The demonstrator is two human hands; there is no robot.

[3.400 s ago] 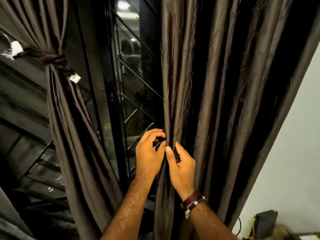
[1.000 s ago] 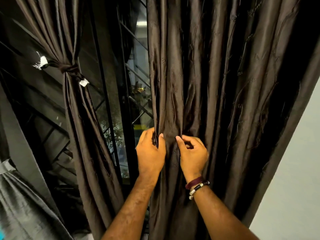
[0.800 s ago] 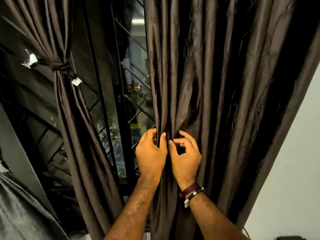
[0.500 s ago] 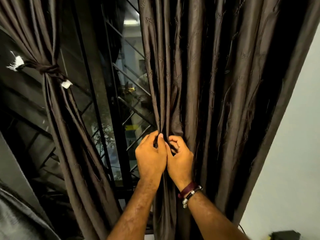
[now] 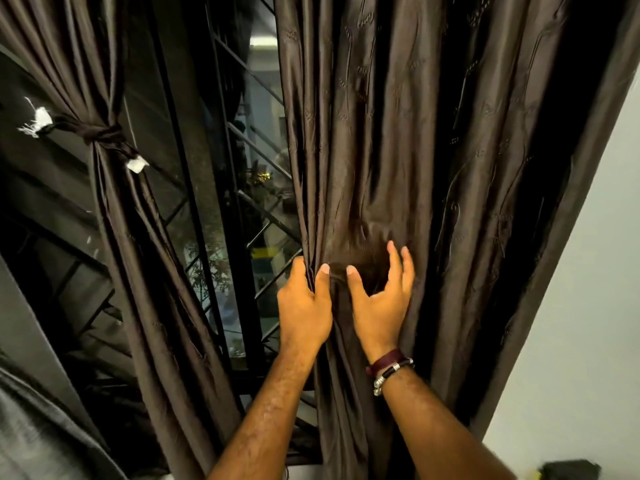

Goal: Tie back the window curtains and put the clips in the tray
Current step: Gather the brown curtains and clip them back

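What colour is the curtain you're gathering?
Dark brown curtain, with a faint stitched pattern; head view.

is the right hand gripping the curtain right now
No, the right hand is open with fingers spread against the curtain, while the left hand grips its edge.

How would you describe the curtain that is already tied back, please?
Start at the window grille and look to its left. The tied curtain hangs there, cinched by a knotted brown tie-back with white ends, whereas the loose curtain on the right hangs free.
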